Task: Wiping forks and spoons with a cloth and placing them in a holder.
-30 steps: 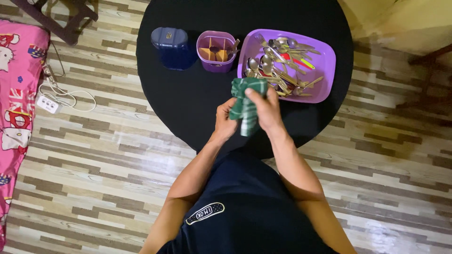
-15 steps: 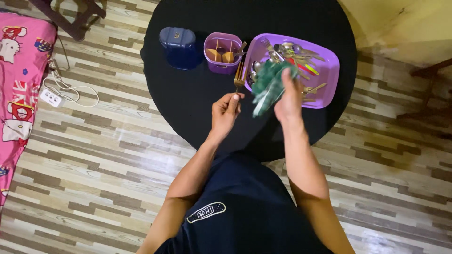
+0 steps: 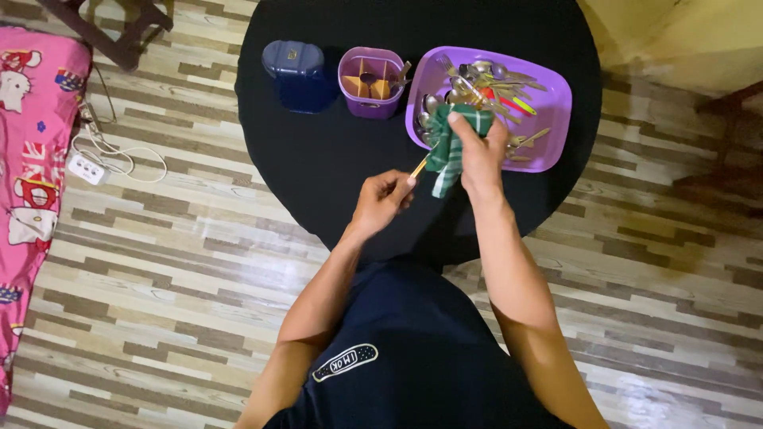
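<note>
My right hand (image 3: pixel 479 153) grips a green checked cloth (image 3: pixel 450 152), bunched around the far end of a gold-coloured utensil (image 3: pixel 419 167). My left hand (image 3: pixel 380 200) pinches that utensil's handle end; its head is hidden inside the cloth. Both hands hover over the round black table (image 3: pixel 334 159), at the near left corner of a purple tray (image 3: pixel 548 135) that holds several gold spoons and forks (image 3: pixel 477 87).
A small purple divided holder (image 3: pixel 369 83) and a dark blue lidded container (image 3: pixel 296 74) stand at the table's far left. On the striped wooden floor lie a white power strip with cable (image 3: pixel 86 168) and a pink printed mattress (image 3: pixel 28 151).
The cloth went from over the tray back onto the utensil. The fork in my left hand, upright half a second ago, now tilts toward the cloth and its head is wrapped.
</note>
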